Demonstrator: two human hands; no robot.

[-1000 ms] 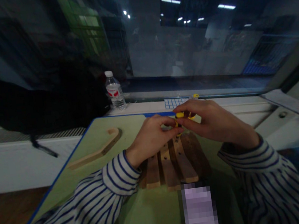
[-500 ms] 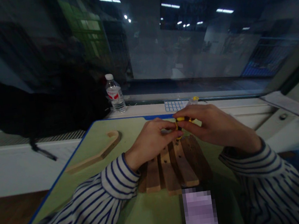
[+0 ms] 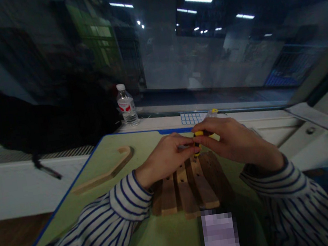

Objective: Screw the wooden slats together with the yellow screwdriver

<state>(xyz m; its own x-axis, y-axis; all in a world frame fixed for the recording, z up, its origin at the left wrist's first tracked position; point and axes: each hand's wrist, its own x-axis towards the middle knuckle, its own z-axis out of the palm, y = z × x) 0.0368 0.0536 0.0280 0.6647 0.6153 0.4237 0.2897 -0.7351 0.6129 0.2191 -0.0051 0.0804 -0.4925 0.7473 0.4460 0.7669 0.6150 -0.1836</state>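
My right hand is closed around the top of a yellow-and-black screwdriver. The thumb and fingers of my left hand pinch the tool lower down, so both hands meet on it. The screwdriver stands roughly upright over the far end of the rightmost light wooden slat. Its tip is too small to make out. Another two slats, a middle one and a left one, lie alongside, with dark holes or screws in them. Beneath the slats is a darker wooden board, partly hidden by my hands.
A curved wooden piece lies on the left of the green tabletop. A water bottle and a blue-grid card are on the windowsill. A blurred purple item is at the near edge. Black cloth is at left.
The yellow top of the screwdriver has turned slightly in my right fingers. Both hands stay at the same spot over the slats. The whole view has shifted slightly.
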